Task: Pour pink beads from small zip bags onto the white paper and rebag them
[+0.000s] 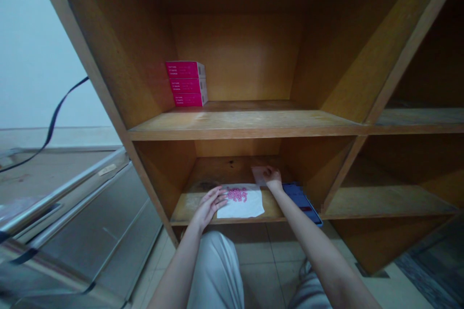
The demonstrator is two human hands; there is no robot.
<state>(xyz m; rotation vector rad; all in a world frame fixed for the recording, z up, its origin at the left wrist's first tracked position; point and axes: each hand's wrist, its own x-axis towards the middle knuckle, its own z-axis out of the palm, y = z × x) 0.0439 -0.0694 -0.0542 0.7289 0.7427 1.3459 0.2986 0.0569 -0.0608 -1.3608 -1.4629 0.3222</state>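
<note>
A white sheet of paper [244, 208] lies on the lower shelf with a cluster of small pink pieces [237, 194], like beads or pills, on its upper half. My left hand [210, 204] rests at the paper's left edge, fingers stretched out and their tips beside the pink pieces. Behind the paper's right side, my right hand [272, 176] has its fingers curled at the edge of a small pale, see-through packet [258, 174]. Whether that packet contains anything cannot be made out. My right forearm passes just left of a blue flat object [300, 200], perhaps a phone or folder.
Three stacked pink boxes [187, 86] stand on the upper shelf [253, 118] at its left. Wooden dividers [344, 174] bound the compartment on each side. A metal-framed glass case [101, 222] stands on the left, and a dark strap [54, 120] hangs near the wall.
</note>
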